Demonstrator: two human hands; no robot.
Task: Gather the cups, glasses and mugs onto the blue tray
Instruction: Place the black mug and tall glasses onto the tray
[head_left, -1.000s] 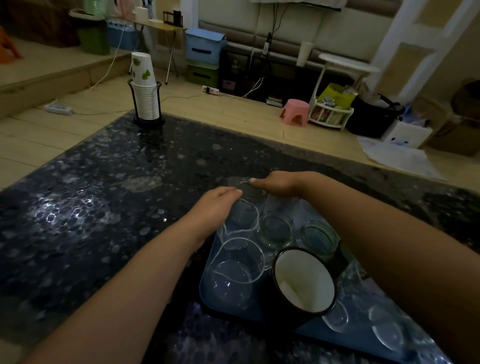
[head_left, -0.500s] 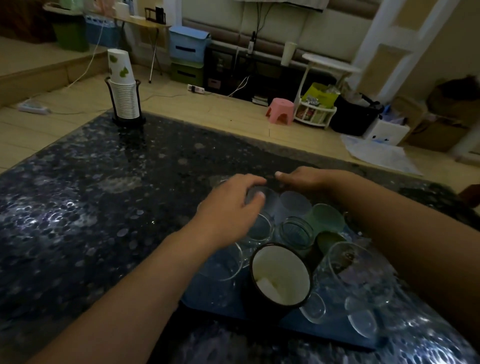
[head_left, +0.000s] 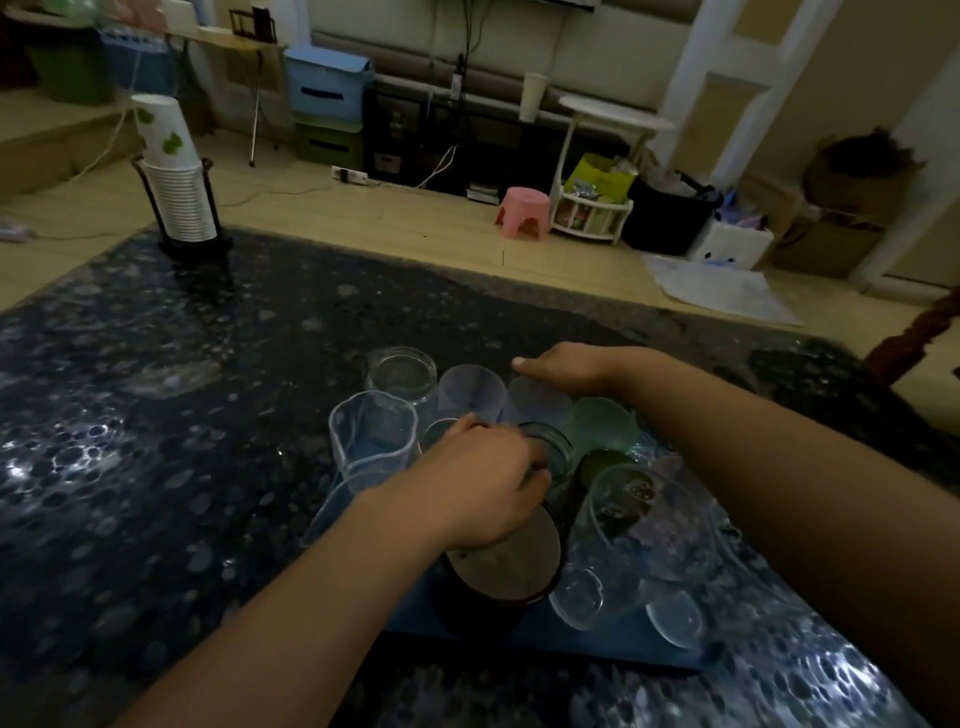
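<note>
The blue tray (head_left: 571, 652) lies on the dark table, near me. It carries several vessels: a clear spouted jug (head_left: 371, 436), a clear glass (head_left: 402, 374), two clear plastic cups (head_left: 470, 389), a green cup (head_left: 602, 423), a black mug with a white inside (head_left: 506, 564), a large clear glass (head_left: 639, 519) and small glasses (head_left: 576, 597). My left hand (head_left: 483, 488) hovers over the mug, its fingers curled against a glass jar (head_left: 551, 446). My right hand (head_left: 566, 366) rests on the far clear plastic cup (head_left: 537, 402), fingers bent down behind it.
A stack of paper cups in a black wire holder (head_left: 179, 192) stands at the table's far left corner. The table's far edge (head_left: 467, 275) meets a wooden floor with a pink stool (head_left: 522, 210), boxes and a white side table (head_left: 613, 111).
My left hand has drawn back from the far glasses toward the mug and jar. The far clear glass now stands uncovered. My right hand has stayed at the far side.
</note>
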